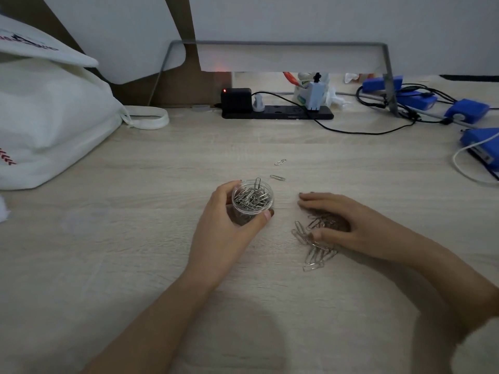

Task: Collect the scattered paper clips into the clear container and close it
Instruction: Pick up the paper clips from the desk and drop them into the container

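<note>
A small clear round container (252, 198) stands open on the wooden desk (135, 238), holding several silver paper clips, one sticking up above the rim. My left hand (224, 228) is wrapped around its side. My right hand (343, 225) lies cupped on the desk over a pile of paper clips (314, 247), fingers flat and thumb touching the clips; some clips are hidden under the palm. Two single clips lie farther back, one (277, 177) near the container and one (280, 162) behind it. No lid is visible.
A white cloth bag (54, 125) fills the left side. A black power strip (278, 110) with plugs and a cable runs along the back. Blue devices (467, 112) and cables lie at the back right, a white cable (464, 168) at the right edge.
</note>
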The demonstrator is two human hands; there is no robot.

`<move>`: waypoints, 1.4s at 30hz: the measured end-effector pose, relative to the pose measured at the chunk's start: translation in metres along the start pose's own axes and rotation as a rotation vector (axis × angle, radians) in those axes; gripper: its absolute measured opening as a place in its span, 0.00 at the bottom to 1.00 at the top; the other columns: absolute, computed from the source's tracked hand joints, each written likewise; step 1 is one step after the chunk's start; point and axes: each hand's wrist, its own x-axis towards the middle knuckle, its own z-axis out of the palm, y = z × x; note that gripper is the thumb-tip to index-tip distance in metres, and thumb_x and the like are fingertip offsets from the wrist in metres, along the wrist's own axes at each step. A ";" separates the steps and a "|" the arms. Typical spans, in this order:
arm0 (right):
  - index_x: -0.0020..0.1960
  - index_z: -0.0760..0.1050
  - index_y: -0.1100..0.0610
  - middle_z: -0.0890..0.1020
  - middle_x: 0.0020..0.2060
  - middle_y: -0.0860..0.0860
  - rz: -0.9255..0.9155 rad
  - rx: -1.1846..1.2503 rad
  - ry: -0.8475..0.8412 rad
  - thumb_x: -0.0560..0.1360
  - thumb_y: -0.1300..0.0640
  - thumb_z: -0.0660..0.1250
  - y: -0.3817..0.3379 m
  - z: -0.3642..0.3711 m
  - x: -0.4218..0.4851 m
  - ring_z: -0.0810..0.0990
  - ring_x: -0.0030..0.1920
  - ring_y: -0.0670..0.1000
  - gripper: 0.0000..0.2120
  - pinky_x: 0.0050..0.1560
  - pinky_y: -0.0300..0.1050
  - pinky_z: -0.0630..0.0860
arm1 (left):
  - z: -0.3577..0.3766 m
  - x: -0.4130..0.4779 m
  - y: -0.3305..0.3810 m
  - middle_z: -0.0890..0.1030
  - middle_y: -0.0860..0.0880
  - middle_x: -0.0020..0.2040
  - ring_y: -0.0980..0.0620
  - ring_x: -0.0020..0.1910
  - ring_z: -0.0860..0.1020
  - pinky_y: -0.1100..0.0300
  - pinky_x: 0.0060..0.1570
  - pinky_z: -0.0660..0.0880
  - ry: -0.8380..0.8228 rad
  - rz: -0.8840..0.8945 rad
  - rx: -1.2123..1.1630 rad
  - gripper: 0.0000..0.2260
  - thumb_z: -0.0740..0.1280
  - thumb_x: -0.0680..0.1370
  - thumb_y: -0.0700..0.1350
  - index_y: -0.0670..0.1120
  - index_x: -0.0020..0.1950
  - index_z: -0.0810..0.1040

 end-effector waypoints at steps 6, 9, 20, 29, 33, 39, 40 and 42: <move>0.67 0.61 0.38 0.59 0.68 0.30 -0.073 -0.058 -0.031 0.61 0.29 0.62 -0.002 0.007 -0.023 0.55 0.69 0.32 0.36 0.66 0.24 0.52 | 0.001 -0.001 0.001 0.77 0.59 0.59 0.69 0.55 0.72 0.73 0.50 0.66 -0.021 0.010 0.011 0.27 0.74 0.67 0.54 0.54 0.64 0.70; 0.63 0.68 0.40 0.67 0.64 0.32 -0.091 -0.061 0.081 0.65 0.33 0.61 -0.001 0.011 -0.020 0.63 0.66 0.37 0.28 0.64 0.24 0.56 | 0.001 -0.002 0.003 0.77 0.60 0.58 0.70 0.55 0.72 0.76 0.50 0.67 -0.063 0.018 0.031 0.27 0.74 0.67 0.54 0.54 0.64 0.70; 0.46 0.79 0.48 0.76 0.45 0.42 -0.001 0.136 0.236 0.72 0.60 0.67 -0.011 0.016 -0.018 0.74 0.48 0.42 0.07 0.45 0.27 0.67 | 0.003 -0.005 0.003 0.78 0.60 0.57 0.66 0.57 0.74 0.72 0.56 0.67 -0.125 0.079 0.102 0.27 0.74 0.66 0.55 0.55 0.63 0.71; 0.48 0.79 0.53 0.78 0.43 0.46 -0.049 -0.077 0.337 0.72 0.63 0.66 -0.014 0.019 -0.016 0.76 0.44 0.44 0.07 0.46 0.34 0.71 | 0.003 -0.004 0.002 0.78 0.61 0.58 0.65 0.58 0.74 0.67 0.59 0.68 -0.146 0.087 0.108 0.28 0.74 0.67 0.56 0.55 0.64 0.71; 0.44 0.79 0.52 0.79 0.42 0.44 0.014 0.047 0.394 0.71 0.63 0.67 -0.014 0.017 -0.015 0.77 0.45 0.43 0.08 0.46 0.32 0.72 | 0.003 -0.005 0.003 0.77 0.62 0.57 0.67 0.57 0.73 0.74 0.55 0.66 -0.152 0.088 0.113 0.27 0.74 0.67 0.57 0.56 0.63 0.71; 0.42 0.79 0.49 0.82 0.40 0.44 0.077 0.388 0.457 0.71 0.61 0.68 -0.035 0.004 -0.008 0.79 0.43 0.42 0.07 0.45 0.30 0.72 | 0.004 -0.004 0.002 0.77 0.60 0.58 0.64 0.58 0.74 0.66 0.59 0.69 -0.152 0.107 0.125 0.27 0.74 0.67 0.57 0.55 0.64 0.70; 0.43 0.80 0.50 0.83 0.40 0.45 0.062 0.414 0.458 0.71 0.61 0.68 -0.042 0.002 -0.004 0.79 0.43 0.42 0.07 0.45 0.30 0.73 | 0.004 -0.004 0.002 0.77 0.60 0.58 0.63 0.59 0.74 0.65 0.59 0.69 -0.151 0.109 0.128 0.28 0.74 0.67 0.57 0.55 0.64 0.70; 0.43 0.79 0.52 0.82 0.41 0.45 0.025 0.412 0.442 0.71 0.62 0.68 -0.056 0.003 0.007 0.79 0.43 0.42 0.06 0.47 0.32 0.74 | 0.004 -0.003 0.001 0.78 0.59 0.58 0.62 0.58 0.74 0.62 0.59 0.70 -0.154 0.115 0.128 0.27 0.74 0.67 0.57 0.56 0.63 0.70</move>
